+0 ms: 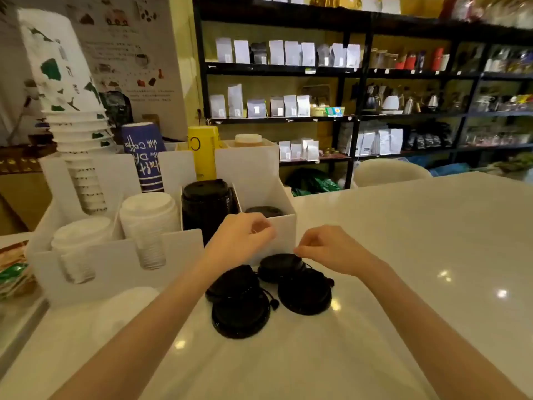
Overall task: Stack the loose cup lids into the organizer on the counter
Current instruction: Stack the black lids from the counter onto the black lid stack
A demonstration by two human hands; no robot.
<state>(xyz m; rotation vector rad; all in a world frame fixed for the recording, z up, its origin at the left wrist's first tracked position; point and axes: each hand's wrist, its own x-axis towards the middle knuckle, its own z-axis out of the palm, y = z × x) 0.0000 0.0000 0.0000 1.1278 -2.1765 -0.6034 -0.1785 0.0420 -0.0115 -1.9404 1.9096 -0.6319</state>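
Several loose black cup lids [304,294] lie on the white counter just in front of the white organizer [184,246]. The organizer holds a tall stack of black lids [206,209], a low stack of black lids [264,211] in its right compartment, and white lid stacks [148,215]. My left hand [242,235] hovers in front of the right compartment, fingers curled, with nothing visible in it. My right hand [326,248] hangs just above the farthest loose lid [281,265], fingertips loosely curled close to its rim.
Paper cup stacks [78,134], a purple cup [142,153] and a yellow canister [203,151] stand behind the organizer. Packets [13,272] lie at the left edge. A white lid [129,310] rests on the counter at left. Black shelves [354,73] fill the background.
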